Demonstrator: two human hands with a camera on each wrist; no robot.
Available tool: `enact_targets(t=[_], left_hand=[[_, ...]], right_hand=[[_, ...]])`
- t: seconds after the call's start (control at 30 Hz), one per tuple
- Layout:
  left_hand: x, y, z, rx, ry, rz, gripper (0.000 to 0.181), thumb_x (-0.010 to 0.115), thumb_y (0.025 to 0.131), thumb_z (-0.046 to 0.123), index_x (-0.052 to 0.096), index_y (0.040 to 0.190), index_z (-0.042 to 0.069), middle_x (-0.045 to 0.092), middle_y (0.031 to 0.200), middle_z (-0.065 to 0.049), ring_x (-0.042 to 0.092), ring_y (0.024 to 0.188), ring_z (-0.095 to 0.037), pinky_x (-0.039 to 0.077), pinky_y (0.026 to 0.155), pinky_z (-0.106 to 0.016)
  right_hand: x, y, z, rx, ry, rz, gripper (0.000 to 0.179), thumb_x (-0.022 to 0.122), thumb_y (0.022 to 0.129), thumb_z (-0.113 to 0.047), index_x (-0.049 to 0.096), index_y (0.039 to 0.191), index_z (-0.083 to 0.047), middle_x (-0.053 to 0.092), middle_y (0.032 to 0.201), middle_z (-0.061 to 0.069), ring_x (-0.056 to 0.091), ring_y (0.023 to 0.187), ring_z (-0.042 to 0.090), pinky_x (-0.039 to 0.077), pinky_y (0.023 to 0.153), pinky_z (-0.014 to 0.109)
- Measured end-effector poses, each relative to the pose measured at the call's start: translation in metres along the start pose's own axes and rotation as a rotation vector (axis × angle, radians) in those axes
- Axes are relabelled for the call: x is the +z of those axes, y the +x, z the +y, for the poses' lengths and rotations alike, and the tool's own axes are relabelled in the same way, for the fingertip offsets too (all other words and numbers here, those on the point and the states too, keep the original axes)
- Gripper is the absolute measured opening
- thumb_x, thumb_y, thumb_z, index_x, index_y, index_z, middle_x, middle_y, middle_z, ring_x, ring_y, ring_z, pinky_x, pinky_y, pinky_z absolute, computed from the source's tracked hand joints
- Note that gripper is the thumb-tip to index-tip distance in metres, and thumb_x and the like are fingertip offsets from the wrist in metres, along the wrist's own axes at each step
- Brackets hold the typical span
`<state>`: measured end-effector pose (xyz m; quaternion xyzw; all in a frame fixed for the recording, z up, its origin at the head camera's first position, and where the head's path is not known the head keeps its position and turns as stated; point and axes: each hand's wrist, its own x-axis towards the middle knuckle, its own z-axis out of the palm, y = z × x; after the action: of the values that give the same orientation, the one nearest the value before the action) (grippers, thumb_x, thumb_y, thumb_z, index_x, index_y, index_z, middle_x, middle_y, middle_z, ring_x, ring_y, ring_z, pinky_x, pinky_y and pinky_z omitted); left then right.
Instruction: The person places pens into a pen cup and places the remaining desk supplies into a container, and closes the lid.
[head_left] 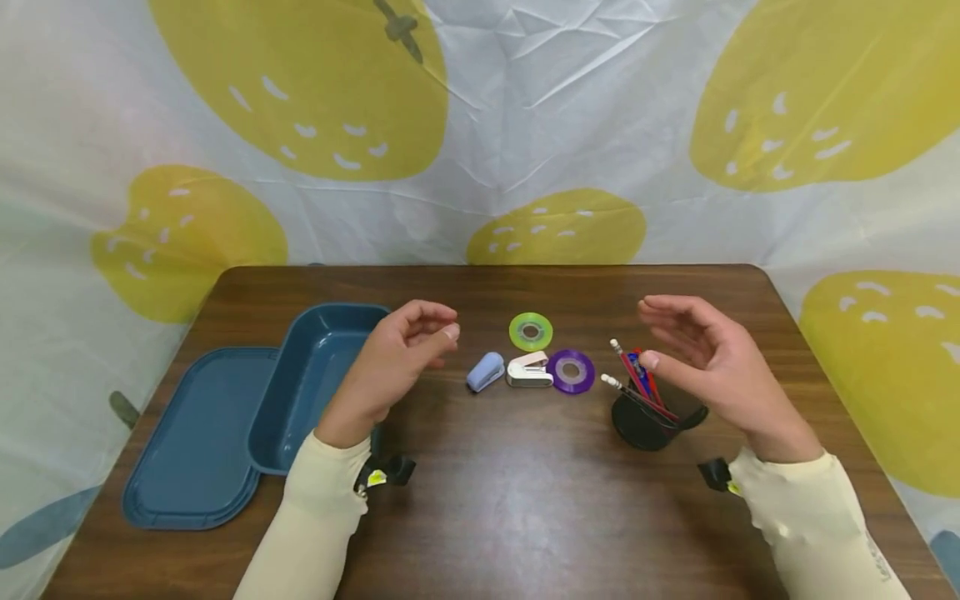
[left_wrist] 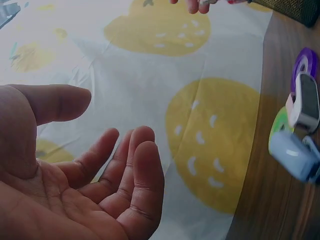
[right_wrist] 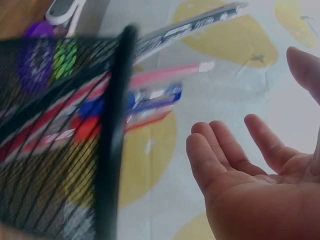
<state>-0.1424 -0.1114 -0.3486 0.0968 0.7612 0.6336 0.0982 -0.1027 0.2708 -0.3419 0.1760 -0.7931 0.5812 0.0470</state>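
My left hand hovers over the right side of a blue plastic box, its fingers loosely bent around nothing. My right hand is raised beside a black mesh pen cup, also holding nothing. Pencils and blue and red pens stick out of the cup at a slant. Between the hands lie a light blue mini stapler, a white and pink stapler, a purple tape roll and a green tape roll. The purple roll is right against the white stapler.
A blue lid lies flat at the left of the brown wooden table, with the box partly overlapping it. Behind the table hangs a white cloth with yellow fruit prints. Small black cameras are strapped to both wrists.
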Motion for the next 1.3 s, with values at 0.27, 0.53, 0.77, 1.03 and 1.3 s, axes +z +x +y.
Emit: enact_targets(t=[0.27, 0.53, 0.77, 1.03, 1.3], left_hand=[[-0.033, -0.015, -0.004, -0.045, 0.094, 0.026, 0.039, 0.067, 0.106, 0.030, 0.062, 0.139, 0.010, 0.068, 0.127, -0.012, 0.068, 0.109, -0.022, 0.059, 0.096, -0.047], [-0.066, -0.034, -0.011, -0.091, 0.138, 0.066, 0.048, 0.064, 0.107, 0.040, 0.059, 0.144, 0.011, 0.064, 0.136, -0.017, 0.067, 0.114, -0.021, 0.059, 0.092, -0.033], [-0.092, -0.049, -0.018, -0.103, 0.169, 0.127, 0.050, 0.063, 0.108, 0.039, 0.057, 0.147, 0.008, 0.068, 0.126, -0.004, 0.068, 0.108, -0.007, 0.059, 0.088, -0.025], [-0.120, -0.062, -0.032, -0.157, 0.190, 0.205, 0.056, 0.061, 0.107, 0.043, 0.054, 0.151, 0.009, 0.065, 0.117, 0.020, 0.066, 0.105, 0.001, 0.059, 0.085, -0.024], [-0.141, -0.074, -0.045, -0.175, 0.185, 0.274, 0.044, 0.061, 0.108, 0.041, 0.059, 0.144, 0.015, 0.066, 0.111, 0.026, 0.067, 0.102, 0.002, 0.059, 0.083, -0.022]], right_hand=[[0.024, 0.014, -0.016, -0.049, 0.055, -0.044, 0.059, 0.075, 0.090, 0.013, 0.054, 0.145, 0.004, 0.067, 0.139, 0.005, 0.064, 0.130, 0.012, 0.051, 0.108, 0.022], [0.049, 0.024, -0.029, -0.066, 0.058, -0.099, 0.060, 0.078, 0.090, 0.009, 0.056, 0.144, 0.001, 0.066, 0.140, 0.007, 0.064, 0.130, 0.014, 0.052, 0.108, 0.026], [0.072, 0.032, -0.034, -0.051, 0.034, -0.133, 0.063, 0.082, 0.088, 0.005, 0.056, 0.144, -0.003, 0.063, 0.142, 0.008, 0.065, 0.130, 0.015, 0.054, 0.108, 0.029], [0.096, 0.034, -0.044, -0.028, -0.112, -0.127, 0.065, 0.088, 0.087, -0.011, 0.059, 0.144, -0.011, 0.063, 0.142, 0.004, 0.065, 0.128, 0.019, 0.054, 0.108, 0.033], [0.111, 0.028, -0.055, -0.106, -0.173, -0.108, 0.064, 0.091, 0.083, -0.009, 0.061, 0.140, -0.009, 0.066, 0.137, 0.004, 0.065, 0.128, 0.018, 0.053, 0.109, 0.030]])
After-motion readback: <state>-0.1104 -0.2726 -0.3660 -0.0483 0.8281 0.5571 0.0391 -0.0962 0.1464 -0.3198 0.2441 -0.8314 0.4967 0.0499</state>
